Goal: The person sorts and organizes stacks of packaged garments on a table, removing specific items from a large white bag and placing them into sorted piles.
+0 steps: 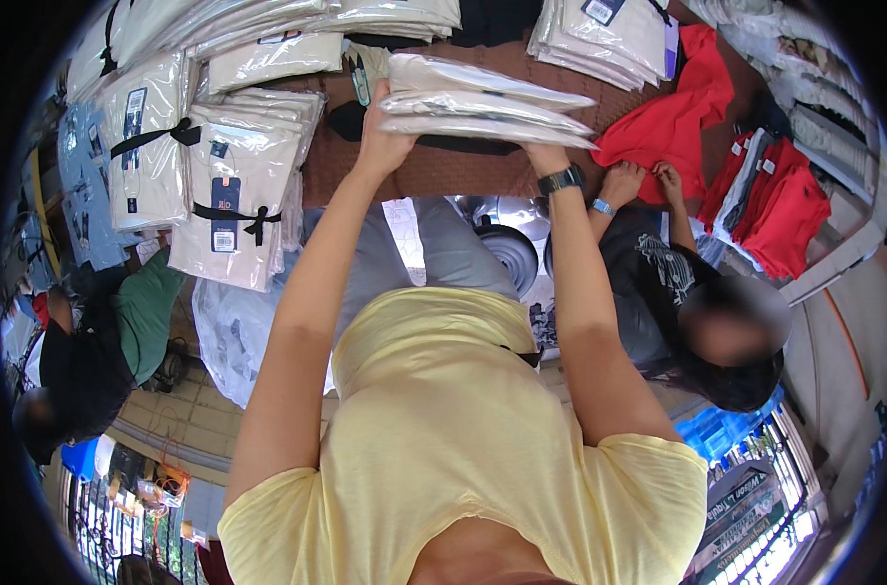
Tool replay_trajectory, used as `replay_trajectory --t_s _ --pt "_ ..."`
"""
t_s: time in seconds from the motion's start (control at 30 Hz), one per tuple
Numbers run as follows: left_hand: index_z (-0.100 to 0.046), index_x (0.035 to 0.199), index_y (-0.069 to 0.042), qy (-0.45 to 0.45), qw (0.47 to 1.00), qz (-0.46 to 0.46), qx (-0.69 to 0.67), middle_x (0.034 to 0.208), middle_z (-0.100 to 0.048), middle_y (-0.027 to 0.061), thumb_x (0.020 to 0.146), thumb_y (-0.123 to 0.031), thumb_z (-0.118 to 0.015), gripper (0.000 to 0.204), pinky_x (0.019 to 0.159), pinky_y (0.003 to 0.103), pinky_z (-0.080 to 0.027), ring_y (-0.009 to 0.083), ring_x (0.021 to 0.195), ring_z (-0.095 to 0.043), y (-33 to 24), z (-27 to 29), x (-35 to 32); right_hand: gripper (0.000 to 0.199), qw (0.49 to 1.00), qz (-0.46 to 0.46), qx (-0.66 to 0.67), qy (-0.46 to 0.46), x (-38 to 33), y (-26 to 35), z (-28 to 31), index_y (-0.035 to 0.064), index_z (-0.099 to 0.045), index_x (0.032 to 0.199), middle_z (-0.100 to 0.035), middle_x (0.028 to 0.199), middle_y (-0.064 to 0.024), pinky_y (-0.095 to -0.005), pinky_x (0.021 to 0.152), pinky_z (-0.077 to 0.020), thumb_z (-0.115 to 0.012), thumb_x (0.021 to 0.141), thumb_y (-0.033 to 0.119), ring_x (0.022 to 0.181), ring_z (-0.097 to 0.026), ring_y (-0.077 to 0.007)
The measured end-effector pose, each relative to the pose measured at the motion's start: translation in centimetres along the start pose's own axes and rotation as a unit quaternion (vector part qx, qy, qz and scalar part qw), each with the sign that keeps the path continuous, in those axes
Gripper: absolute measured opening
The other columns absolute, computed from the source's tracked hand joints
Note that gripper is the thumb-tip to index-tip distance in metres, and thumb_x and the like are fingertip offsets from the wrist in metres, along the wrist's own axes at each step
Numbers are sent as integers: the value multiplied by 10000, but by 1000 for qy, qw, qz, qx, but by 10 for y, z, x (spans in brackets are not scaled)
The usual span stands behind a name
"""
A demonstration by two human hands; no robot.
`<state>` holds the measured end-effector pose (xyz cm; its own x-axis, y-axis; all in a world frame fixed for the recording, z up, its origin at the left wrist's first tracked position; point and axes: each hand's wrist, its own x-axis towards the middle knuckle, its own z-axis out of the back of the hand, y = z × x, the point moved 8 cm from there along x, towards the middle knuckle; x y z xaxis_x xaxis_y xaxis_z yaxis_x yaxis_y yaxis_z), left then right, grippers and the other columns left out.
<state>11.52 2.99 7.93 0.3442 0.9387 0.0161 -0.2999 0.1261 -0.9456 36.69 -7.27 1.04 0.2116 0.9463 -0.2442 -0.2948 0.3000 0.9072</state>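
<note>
Both my hands hold a short stack of cream folded garments in clear plastic bags point(487, 100), raised over the table. My left hand point(389, 138) grips its left end, with the fingers partly behind the bags. At the lower right edge, my right hand point(549, 159) closes on the stack, its fingers mostly hidden. Just left of the stack lies a pair of small thread snips point(359, 82). A black ribbon strip point(463, 144) shows on the brown table cover point(341, 174) below the bags.
Bagged garment bundles tied with black ribbon point(231, 210) pile up at left; another bagged stack point(604, 39) is at the back right. Close on my right, a co-worker's hands point(638, 181) touch a red garment point(672, 117). Folded red garments point(780, 210) lie farther right.
</note>
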Motion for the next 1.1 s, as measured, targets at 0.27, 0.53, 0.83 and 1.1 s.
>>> replay_trajectory --t_s 0.27,0.53,0.83,1.1 --pt "-476 1114 -23 14 998 36 -49 1038 -662 136 660 -3 -794 555 839 333 -492 260 995 -642 31 -9 6 561 999 -24 45 12 24 1 -12 -5 -596 1137 -632 1155 -122 -362 958 -434 -840 666 176 1084 -567 -245" --pt "-538 1122 -4 13 998 53 -35 1020 -683 139 697 -77 -791 500 833 339 -495 251 966 -657 30 -9 11 494 997 -9 75 26 39 48 0 -20 -618 1073 -663 1098 -102 -324 885 -490 -850 669 143 967 -619 -187" --pt "-356 1297 33 100 991 86 -32 1106 -640 227 708 -173 -806 769 882 365 -480 317 1042 -633 -24 9 -23 636 990 -65 79 96 -9 99 8 -37 -570 1146 -654 1089 -117 -312 879 -485 -882 633 172 985 -609 -179" --pt "-305 1323 7 158 975 152 -27 1181 -588 249 716 -227 -807 822 921 392 -450 365 1107 -581 15 -2 -78 628 985 -80 107 105 -51 59 -15 -23 -575 1136 -648 1098 -101 -314 896 -476 -889 623 160 994 -599 -169"
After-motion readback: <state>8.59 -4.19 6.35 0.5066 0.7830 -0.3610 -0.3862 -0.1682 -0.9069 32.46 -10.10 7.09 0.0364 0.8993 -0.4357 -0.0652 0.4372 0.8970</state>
